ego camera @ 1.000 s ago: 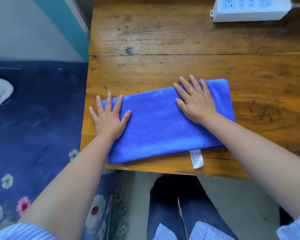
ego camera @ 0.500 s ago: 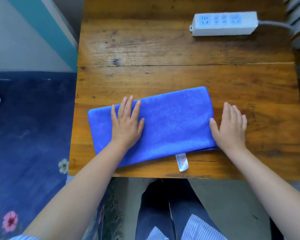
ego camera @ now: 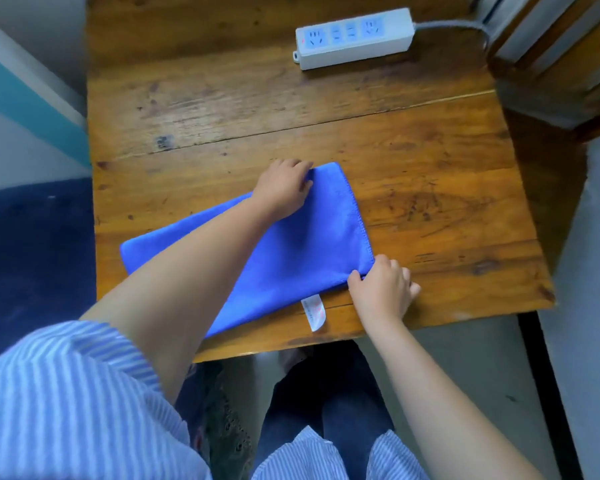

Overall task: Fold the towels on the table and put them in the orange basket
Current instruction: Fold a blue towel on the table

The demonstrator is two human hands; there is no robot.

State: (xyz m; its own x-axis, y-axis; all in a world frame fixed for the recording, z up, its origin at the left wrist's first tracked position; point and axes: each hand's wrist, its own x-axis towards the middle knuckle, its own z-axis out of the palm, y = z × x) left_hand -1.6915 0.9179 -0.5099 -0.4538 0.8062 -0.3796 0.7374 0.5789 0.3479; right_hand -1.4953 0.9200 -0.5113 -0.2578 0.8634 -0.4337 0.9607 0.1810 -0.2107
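Now we hold the towel [ego camera: 291,244] by its right-hand end: our left hand [ego camera: 282,188] pinches the far corner and our right hand [ego camera: 383,289] pinches the near corner, fingers curled round the hem. It lies folded flat on the table [ego camera: 430,188], its length running leftward away from both grips, under our left forearm. The basket is not in view.

If we lift one corner sooner than the other, we judge the layers may slide apart and the fold go crooked. Our crossed forearm could also drag the cloth toward the edge just behind the right grip.

A white tag [ego camera: 314,311] hangs just left of the right grip; its reddish print is too blurred to read. The power strip [ego camera: 355,36], well beyond the left grip, shows no legible brand.
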